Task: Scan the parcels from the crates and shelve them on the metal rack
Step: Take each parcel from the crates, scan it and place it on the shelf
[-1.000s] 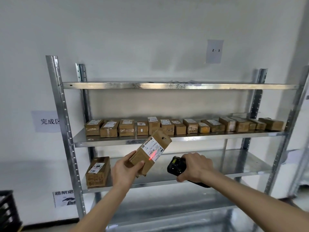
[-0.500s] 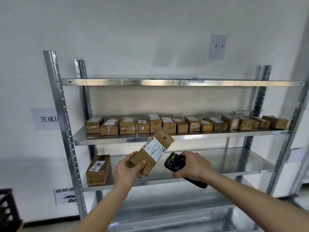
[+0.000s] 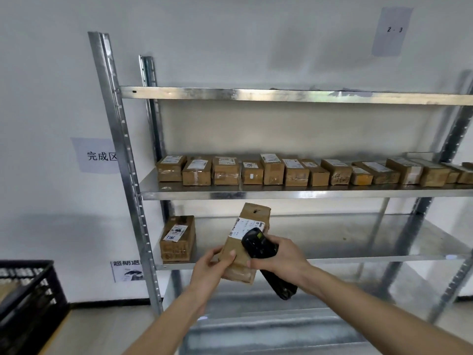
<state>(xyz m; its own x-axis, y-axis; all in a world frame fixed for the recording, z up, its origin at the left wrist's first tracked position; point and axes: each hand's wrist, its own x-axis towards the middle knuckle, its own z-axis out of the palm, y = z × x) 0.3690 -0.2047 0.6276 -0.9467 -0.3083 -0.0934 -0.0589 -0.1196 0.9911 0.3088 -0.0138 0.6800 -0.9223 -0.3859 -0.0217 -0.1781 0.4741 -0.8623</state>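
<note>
Parcel, brown carton with white label, held tilted before the metal rack, in front of its lower shelf. Left hand: forearm reaching up from below, grip clasped round the parcel's lower end, thumb on its face. Right hand: grip curled round a black scanner, head laid against the label. Row of shelved parcels on the middle shelf; one single carton on the lower shelf. Black crate at lower left.
</note>
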